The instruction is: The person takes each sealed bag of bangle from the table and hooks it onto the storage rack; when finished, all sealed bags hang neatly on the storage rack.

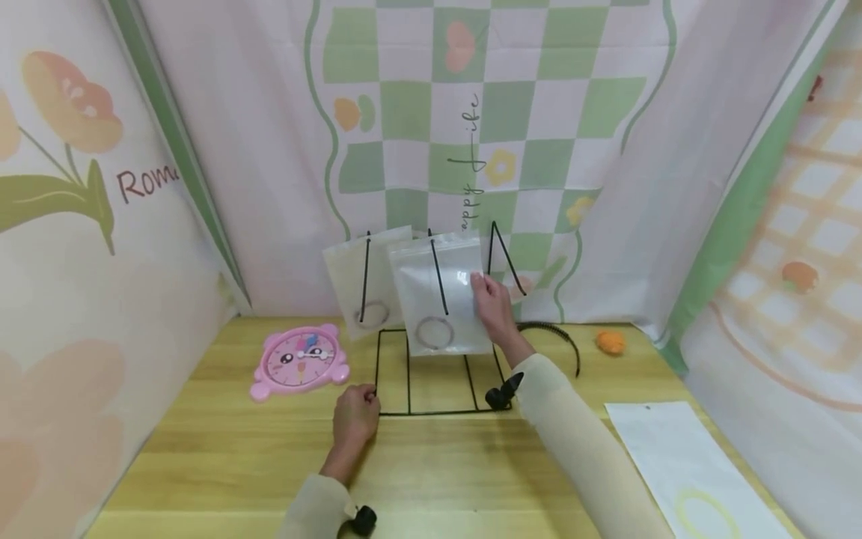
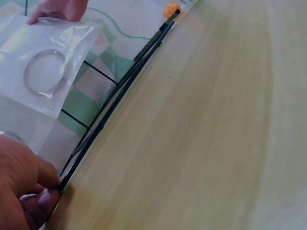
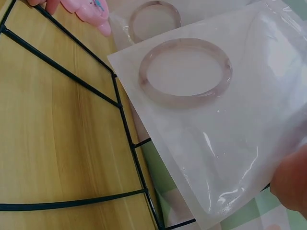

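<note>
- Nearest, at bottom edge: cream sleeves (image 1: 592, 442) on both arms, over wood table (image 1: 202, 464).
- Near right edge: white sheet (image 1: 660, 434), flat on table, with yellow ring (image 1: 697, 493) on or in it, cannot tell which.
- Next, pinching rack (image 1: 441, 412) at front left corner with left hand (image 1: 355, 414), between thumb and finger; clearest from left wrist view.
- Left of rack, just beyond left hand: pink clock (image 1: 301, 359), lying face up, cartoon eyes on dial, not touching rack.
- Further in, pinching front bag (image 1: 424, 288) by right edge with right hand (image 1: 497, 305), thumb in front, other fingers mostly hidden.
- On middle prong (image 1: 438, 273) of rack: same front bag, translucent, zip strip along top, pale ring (image 3: 184, 102) inside near bottom, hanging above wire base, slightly tilted.
- Right of rack: black band (image 2: 149, 44), curved, ridged.
- Farther right, near table's back edge: orange lump (image 1: 610, 343), too small to identify, apart from black band.
- On left prong (image 1: 366, 277): back bag (image 1: 343, 273), tilted, second ring (image 3: 178, 17) in lower part, partly overlapped by front bag.
- Beside right hand: right prong (image 1: 509, 258), slanting.
- Farthest: back cloth (image 1: 461, 105), green-and-white checks, flowers, heart, script lettering.
</note>
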{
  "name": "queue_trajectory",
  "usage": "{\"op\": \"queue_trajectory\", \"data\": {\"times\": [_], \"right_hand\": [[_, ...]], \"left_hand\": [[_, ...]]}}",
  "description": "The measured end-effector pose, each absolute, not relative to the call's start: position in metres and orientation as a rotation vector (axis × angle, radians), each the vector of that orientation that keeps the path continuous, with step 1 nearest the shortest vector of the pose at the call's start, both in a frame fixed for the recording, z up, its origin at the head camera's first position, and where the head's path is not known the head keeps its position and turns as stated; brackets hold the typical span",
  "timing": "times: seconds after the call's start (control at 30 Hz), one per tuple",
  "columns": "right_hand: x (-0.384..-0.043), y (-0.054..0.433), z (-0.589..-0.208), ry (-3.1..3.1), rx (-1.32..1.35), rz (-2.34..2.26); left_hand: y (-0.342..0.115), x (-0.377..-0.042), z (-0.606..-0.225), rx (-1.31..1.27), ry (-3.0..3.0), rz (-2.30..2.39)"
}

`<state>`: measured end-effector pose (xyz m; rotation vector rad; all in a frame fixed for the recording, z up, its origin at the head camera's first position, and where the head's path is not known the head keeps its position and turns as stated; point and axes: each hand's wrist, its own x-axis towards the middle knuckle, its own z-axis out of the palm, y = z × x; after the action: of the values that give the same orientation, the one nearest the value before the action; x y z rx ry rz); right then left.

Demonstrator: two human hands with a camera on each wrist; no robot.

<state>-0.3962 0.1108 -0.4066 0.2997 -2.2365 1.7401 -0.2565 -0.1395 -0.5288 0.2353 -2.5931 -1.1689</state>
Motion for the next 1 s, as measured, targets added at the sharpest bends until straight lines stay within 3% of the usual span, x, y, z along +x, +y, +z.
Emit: {"op": "queue_trajectory", "data": {"times": [0.6,1.0], "right_hand": [[-0.407,0.107,-0.408,-2.287,0.248,1.798],[-0.393,0.142,-0.461,-2.315,0.089,1.783]], "left_hand": [[-0.14,-0.258,-0.529,0.229,-2.597,-1.165],[-0.142,-0.258,-0.528,0.219,-2.582,-1.185]]}}
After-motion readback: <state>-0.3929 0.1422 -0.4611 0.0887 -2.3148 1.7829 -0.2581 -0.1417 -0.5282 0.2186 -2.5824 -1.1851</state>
